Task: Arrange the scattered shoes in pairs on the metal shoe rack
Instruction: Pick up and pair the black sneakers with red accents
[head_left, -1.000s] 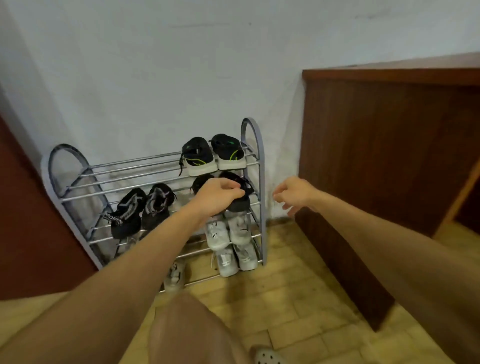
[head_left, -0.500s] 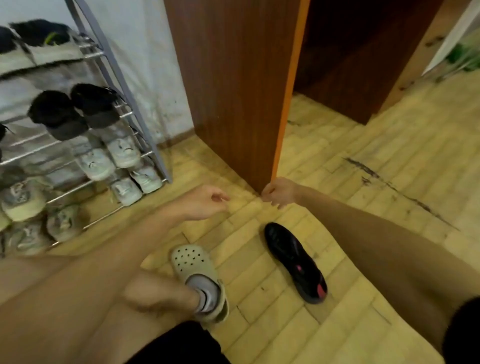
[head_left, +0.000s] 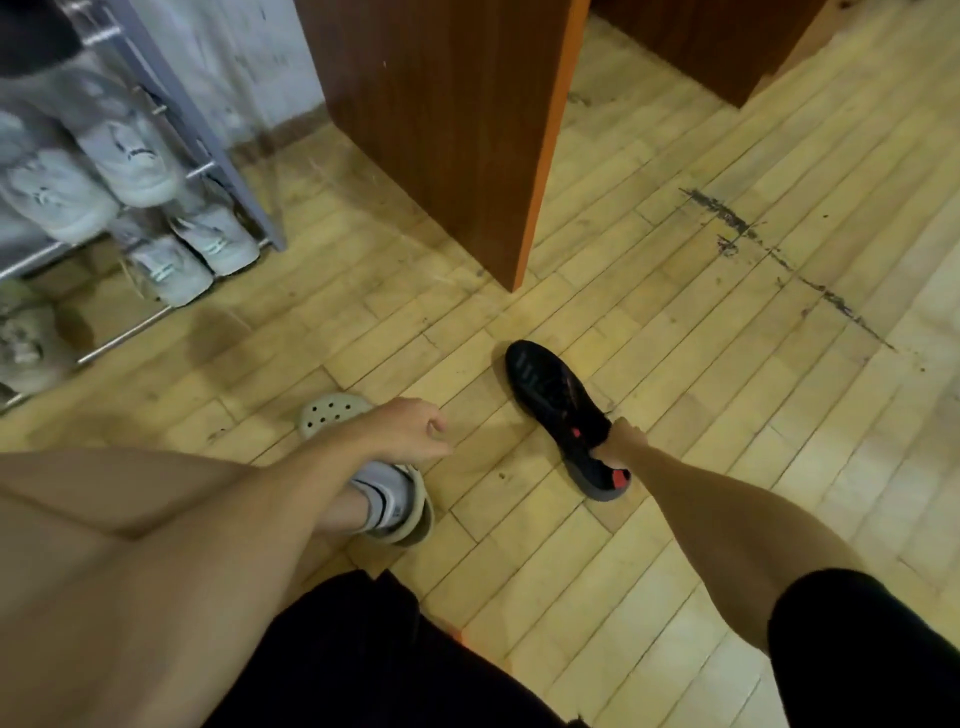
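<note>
A black shoe with red marks (head_left: 556, 402) lies on the wooden floor right of centre, toe pointing away. My right hand (head_left: 621, 441) reaches into its heel opening and grips it there; the fingers are partly hidden inside the shoe. My left hand (head_left: 410, 428) hovers loosely curled above my foot, holding nothing. The metal shoe rack (head_left: 208, 140) stands at the upper left, with pale grey sneakers (head_left: 130, 150) on its lower shelves and more pairs (head_left: 202, 249) below them.
A brown wooden cabinet (head_left: 447, 119) with an orange edge stands just right of the rack. My foot in a beige perforated clog (head_left: 332, 415) rests on the floor under my left hand. Dark scuff marks (head_left: 779, 254) streak the boards at right.
My view has swung from the rack down to the floor. My left hand left the black shoes on the rack. My right hand dropped to the black shoe and took hold of its heel.
</note>
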